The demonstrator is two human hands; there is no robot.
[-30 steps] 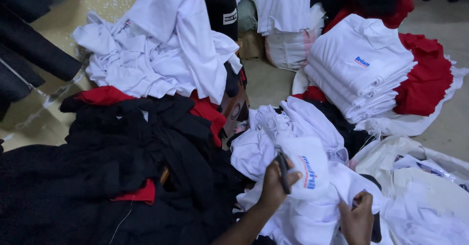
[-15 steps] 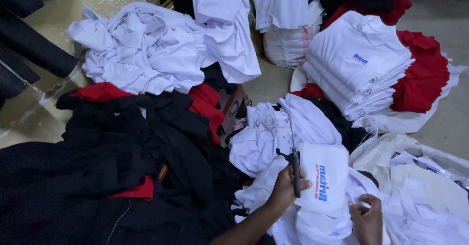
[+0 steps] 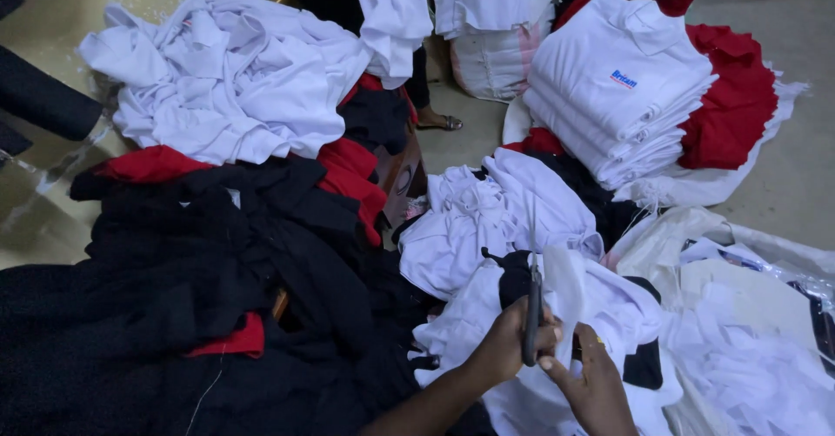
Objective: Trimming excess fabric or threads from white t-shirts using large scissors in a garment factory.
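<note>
Two bare hands were observed low in the head view, brought close together over a white garment [image 3: 600,305] spread at the front of the heap. A dark slender tool [image 3: 531,318], apparently a pair of small scissors or snips, was gripped upright in the left hand [image 3: 504,349], the fingers curled tight around its handle, seemingly so that the point could be brought to the cloth. The right hand [image 3: 596,388] was held just beside it, fingertips pinched toward the tool and the fabric; exactly what was pinched could not be told. The white garment was noted as crumpled, soft and loosely folded, with dark trim showing at its edges, and it lay on other white pieces between a pile of black clothing [image 3: 174,314] on the left and a clear plastic bag [image 3: 765,262] on the right. A neat stack of folded white shirts [image 3: 617,88] was recorded well apart at the upper right, set against red garments [image 3: 735,97], presumably kept separate from the loose white pile [image 3: 226,79] at the upper left
</note>
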